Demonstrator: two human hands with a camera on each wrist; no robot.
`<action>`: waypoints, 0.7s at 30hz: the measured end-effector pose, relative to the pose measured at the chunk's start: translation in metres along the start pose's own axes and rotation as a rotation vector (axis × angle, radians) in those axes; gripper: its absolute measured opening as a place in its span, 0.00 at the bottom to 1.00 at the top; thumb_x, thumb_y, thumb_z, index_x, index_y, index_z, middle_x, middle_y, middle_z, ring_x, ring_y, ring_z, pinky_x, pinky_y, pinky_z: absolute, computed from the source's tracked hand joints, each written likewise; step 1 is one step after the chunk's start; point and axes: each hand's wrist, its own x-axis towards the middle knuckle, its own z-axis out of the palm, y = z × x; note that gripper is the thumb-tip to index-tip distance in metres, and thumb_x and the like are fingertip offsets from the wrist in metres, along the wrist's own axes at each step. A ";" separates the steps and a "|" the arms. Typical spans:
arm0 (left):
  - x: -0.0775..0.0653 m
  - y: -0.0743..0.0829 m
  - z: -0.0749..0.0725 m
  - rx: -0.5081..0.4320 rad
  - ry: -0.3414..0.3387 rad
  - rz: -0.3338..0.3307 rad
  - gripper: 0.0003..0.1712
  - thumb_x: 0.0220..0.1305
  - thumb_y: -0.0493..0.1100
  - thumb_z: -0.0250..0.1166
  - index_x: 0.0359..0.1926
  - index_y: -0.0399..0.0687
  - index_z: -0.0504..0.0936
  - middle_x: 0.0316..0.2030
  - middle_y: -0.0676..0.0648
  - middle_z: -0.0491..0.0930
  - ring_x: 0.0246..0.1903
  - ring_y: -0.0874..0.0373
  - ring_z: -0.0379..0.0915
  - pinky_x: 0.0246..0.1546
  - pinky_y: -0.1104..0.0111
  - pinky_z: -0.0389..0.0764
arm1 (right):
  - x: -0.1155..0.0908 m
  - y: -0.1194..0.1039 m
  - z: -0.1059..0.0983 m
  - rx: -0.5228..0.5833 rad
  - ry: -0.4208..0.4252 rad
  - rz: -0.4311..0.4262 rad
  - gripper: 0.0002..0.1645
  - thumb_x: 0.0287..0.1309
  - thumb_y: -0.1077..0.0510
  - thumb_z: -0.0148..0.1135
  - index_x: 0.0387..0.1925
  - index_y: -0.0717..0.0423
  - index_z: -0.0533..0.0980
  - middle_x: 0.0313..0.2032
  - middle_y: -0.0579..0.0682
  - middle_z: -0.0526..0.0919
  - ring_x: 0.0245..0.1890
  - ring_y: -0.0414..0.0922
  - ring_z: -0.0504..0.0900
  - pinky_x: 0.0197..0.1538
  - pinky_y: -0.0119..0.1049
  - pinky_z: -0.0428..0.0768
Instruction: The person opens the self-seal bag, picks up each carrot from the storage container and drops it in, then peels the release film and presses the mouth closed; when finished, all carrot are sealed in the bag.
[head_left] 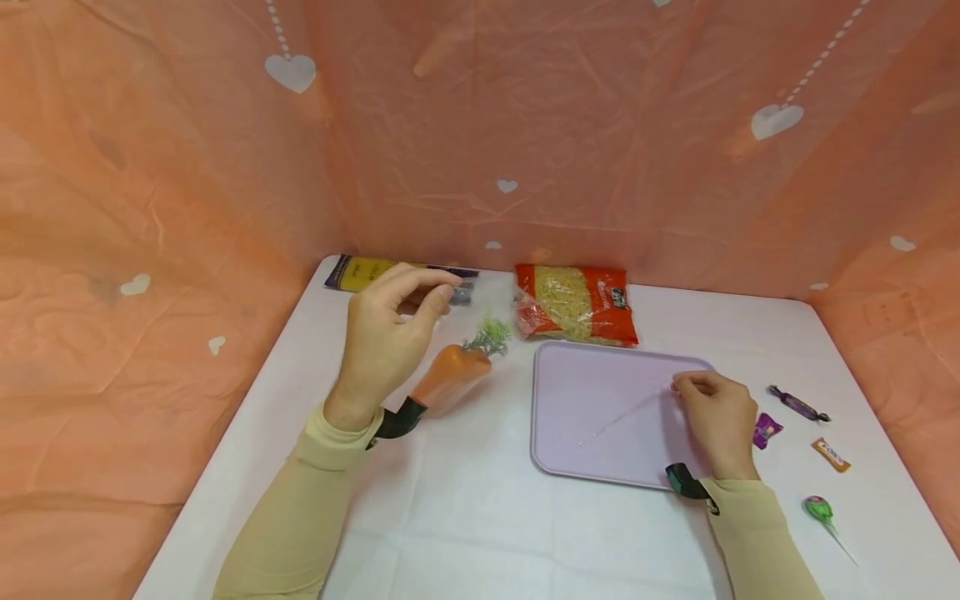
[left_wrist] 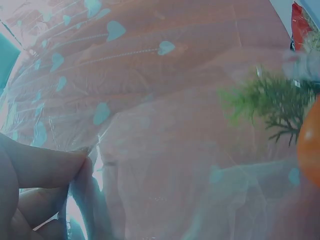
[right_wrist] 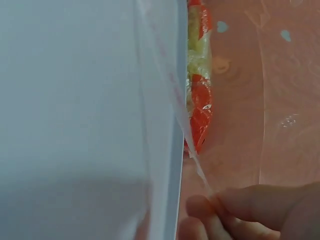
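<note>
Between both hands stretches a thin clear plastic bag or film point(right_wrist: 172, 92), its edge showing as a faint line over a lilac tray point(head_left: 585, 375). Thumb and fingertips of the left hand point(head_left: 390, 333) pinch it, raised above the table's left side. The right hand point(head_left: 716, 421) pinches the other end over the tray's right part. An orange carrot point(head_left: 453, 371) with green feathery leaves point(head_left: 491, 335) appears just right of the left wrist, and also in the left wrist view. I cannot tell whether the carrot lies inside the plastic or behind it.
Along the back of the white table lie a red pasta bag point(head_left: 607, 308) and a yellow and dark packet point(head_left: 363, 275). Right of the tray are wrapped sweets point(head_left: 798, 404) and a green lollipop point(head_left: 819, 508). Orange sheeting point(head_left: 480, 125) encloses the table.
</note>
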 end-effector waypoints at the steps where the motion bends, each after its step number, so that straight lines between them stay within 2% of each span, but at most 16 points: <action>1: 0.000 0.000 0.000 -0.003 -0.007 0.001 0.07 0.68 0.43 0.67 0.44 0.52 0.90 0.37 0.55 0.83 0.33 0.66 0.81 0.37 0.73 0.84 | 0.000 0.000 0.001 -0.006 -0.002 -0.012 0.17 0.67 0.46 0.62 0.41 0.53 0.89 0.36 0.55 0.91 0.38 0.45 0.82 0.39 0.35 0.71; 10: -0.001 0.002 0.000 -0.006 -0.029 0.051 0.07 0.69 0.42 0.67 0.44 0.51 0.89 0.37 0.53 0.84 0.33 0.65 0.82 0.37 0.73 0.85 | 0.002 0.003 -0.001 -0.101 -0.079 -0.097 0.13 0.64 0.55 0.64 0.42 0.59 0.88 0.36 0.59 0.90 0.43 0.59 0.83 0.39 0.41 0.70; 17: -0.001 0.004 0.000 -0.013 -0.035 0.058 0.07 0.68 0.41 0.67 0.43 0.52 0.89 0.36 0.53 0.83 0.33 0.65 0.81 0.36 0.73 0.85 | 0.005 0.007 -0.001 -0.175 -0.085 -0.103 0.10 0.61 0.55 0.68 0.39 0.57 0.86 0.33 0.56 0.90 0.39 0.62 0.83 0.35 0.45 0.71; 21: -0.001 0.004 0.001 -0.010 -0.038 0.059 0.07 0.68 0.40 0.67 0.44 0.49 0.89 0.37 0.53 0.83 0.33 0.64 0.81 0.37 0.73 0.85 | 0.009 0.008 0.000 -0.200 -0.079 -0.104 0.10 0.60 0.55 0.69 0.39 0.57 0.84 0.33 0.56 0.89 0.37 0.61 0.83 0.32 0.43 0.70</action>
